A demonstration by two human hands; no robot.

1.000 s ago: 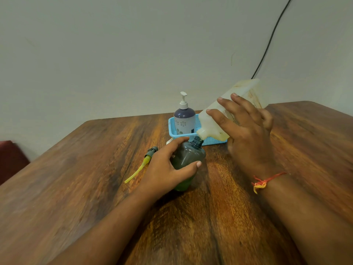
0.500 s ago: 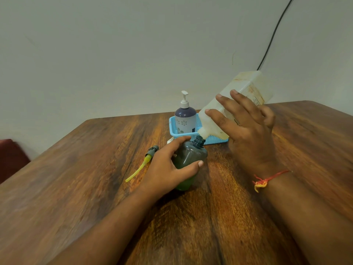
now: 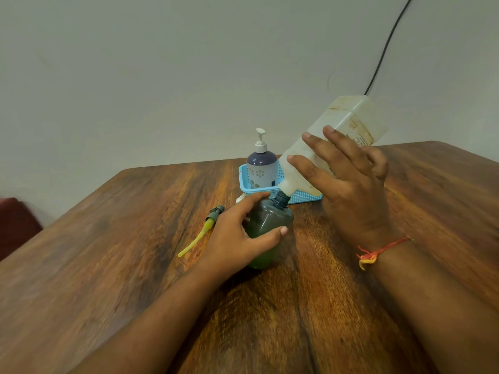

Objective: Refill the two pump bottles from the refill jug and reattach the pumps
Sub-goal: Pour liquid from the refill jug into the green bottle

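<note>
- Refill jug (image 3: 351,114) is tipped mouth-down just in front of the blue basket (image 3: 305,197), spout on the open neck of the green bottle (image 3: 270,220); the jug's base is raised above the basket's right end
- right hand (image 3: 348,184) holds the jug: fingers spread over its near side, outer fingers curled at its edge, thumb hidden
- left hand (image 3: 237,238) grips the green bottle, thumb and fingers wrapped round the body; the bottle stands upright on the table (image 3: 135,238) just in front of the basket
- we read this as mid-pour on one bottle; green liquid shows low in it, but the hand hides the real level and we can't see a stream
- loose pump (image 3: 209,225) with its yellow dip tube lies on the table, left of and in front of the basket, apart from the green bottle: reattach not done
- purple pump bottle (image 3: 262,168) stands in the basket's left end, pump on; we can't tell if it's filled or untouched
- left, as we judge it: finish the fill, put the jug down, screw the pump on, then check the purple one
</note>
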